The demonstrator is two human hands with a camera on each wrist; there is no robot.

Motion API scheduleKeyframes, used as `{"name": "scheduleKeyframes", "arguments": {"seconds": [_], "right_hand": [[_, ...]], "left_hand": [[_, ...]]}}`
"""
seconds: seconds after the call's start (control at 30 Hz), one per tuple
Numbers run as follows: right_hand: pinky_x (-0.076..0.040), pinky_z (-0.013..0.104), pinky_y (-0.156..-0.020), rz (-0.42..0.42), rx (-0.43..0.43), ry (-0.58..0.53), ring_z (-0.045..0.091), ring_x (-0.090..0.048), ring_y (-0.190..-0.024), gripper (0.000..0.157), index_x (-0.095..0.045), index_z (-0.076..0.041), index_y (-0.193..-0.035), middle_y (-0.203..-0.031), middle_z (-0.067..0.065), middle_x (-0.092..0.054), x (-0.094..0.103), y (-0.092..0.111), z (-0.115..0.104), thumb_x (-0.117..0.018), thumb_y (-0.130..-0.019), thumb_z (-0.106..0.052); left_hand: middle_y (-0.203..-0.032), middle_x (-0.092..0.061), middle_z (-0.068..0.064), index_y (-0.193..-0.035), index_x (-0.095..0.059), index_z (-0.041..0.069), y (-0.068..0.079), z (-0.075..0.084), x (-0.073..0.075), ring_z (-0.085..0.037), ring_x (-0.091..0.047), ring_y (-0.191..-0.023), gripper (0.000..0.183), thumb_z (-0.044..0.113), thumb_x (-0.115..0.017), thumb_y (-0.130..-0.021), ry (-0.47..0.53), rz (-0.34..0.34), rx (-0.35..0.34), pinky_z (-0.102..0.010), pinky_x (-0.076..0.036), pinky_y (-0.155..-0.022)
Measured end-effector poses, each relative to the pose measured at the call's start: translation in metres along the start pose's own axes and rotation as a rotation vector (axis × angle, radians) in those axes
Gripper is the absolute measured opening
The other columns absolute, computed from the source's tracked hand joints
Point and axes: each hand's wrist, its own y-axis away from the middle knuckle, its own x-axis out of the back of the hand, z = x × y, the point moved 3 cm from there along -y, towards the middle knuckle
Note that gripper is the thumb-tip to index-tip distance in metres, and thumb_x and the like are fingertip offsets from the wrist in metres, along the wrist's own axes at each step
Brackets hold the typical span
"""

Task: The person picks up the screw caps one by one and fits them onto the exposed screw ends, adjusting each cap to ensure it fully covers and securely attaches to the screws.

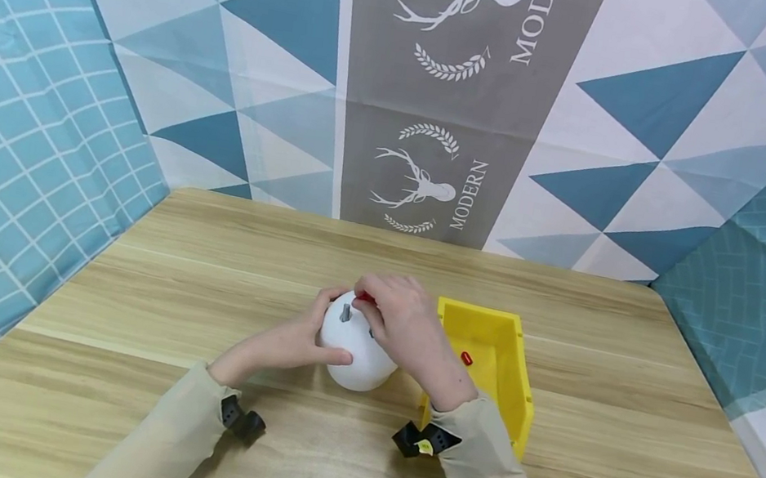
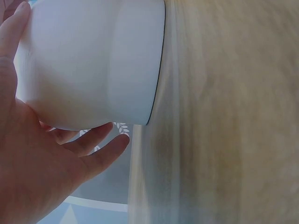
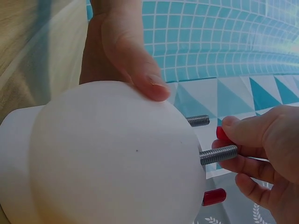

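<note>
A white rounded object (image 1: 358, 366) with a smooth dome and a flat-edged base stands upright on the table. Threaded metal studs (image 3: 218, 155) stick out of its top, and one sleeve-like red cap (image 3: 215, 196) covers another post there. My left hand (image 1: 294, 335) holds the dome's left side, with the thumb on the near side and the fingers reaching round the far side. Over the top, my right hand (image 1: 408, 332) pinches a small red cap (image 3: 221, 134) between thumb and fingers, close to the studs. In the head view that hand hides part of the top.
Just right of the white object stands a yellow bin (image 1: 525, 392), with a small red piece (image 1: 466, 358) inside; my right forearm crosses its near left part. The wooden table (image 1: 620, 440) extends to both sides. A patterned backdrop (image 1: 280, 133) rises behind.
</note>
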Motion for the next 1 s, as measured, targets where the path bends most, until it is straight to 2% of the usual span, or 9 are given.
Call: {"name": "scheduleKeyframes", "arguments": {"seconds": [0.37, 0.73, 1.0], "right_hand": [[-0.039, 0.026, -0.07, 0.054, 0.035, -0.005, 0.013, -0.061, -0.081, 0.008, -0.059, -0.015, -0.087, -0.081, -0.005, -0.066, -0.0047, -0.0014, -0.0013, -0.067, -0.083, -0.015], [-0.041, 0.028, -0.072, 0.053, 0.045, -0.049, 0.015, -0.061, -0.081, 0.009, -0.06, -0.012, -0.087, -0.081, -0.003, -0.067, -0.0084, -0.0035, -0.006, -0.067, -0.082, -0.012], [-0.043, 0.028, -0.077, 0.021, 0.034, -0.053, 0.015, -0.061, -0.081, 0.008, -0.061, -0.011, -0.089, -0.082, -0.003, -0.067, -0.0082, -0.0052, -0.0076, -0.066, -0.083, -0.01]], "left_hand": [[-0.133, -0.037, -0.007, -0.138, -0.012, 0.018, 0.0001, -0.0003, 0.0004, -0.022, -0.045, -0.115, 0.089, 0.036, -0.072, -0.076, -0.013, 0.001, -0.007, -0.041, -0.037, -0.094], [-0.132, -0.038, -0.008, -0.137, -0.013, 0.016, 0.0003, -0.0004, 0.0004, -0.021, -0.045, -0.113, 0.088, 0.037, -0.072, -0.076, -0.008, 0.0, -0.007, -0.039, -0.037, -0.092], [-0.132, -0.038, -0.008, -0.138, -0.012, 0.017, 0.0004, -0.0014, 0.0003, -0.021, -0.046, -0.112, 0.088, 0.036, -0.072, -0.077, -0.003, -0.006, -0.002, -0.038, -0.038, -0.091]]}}
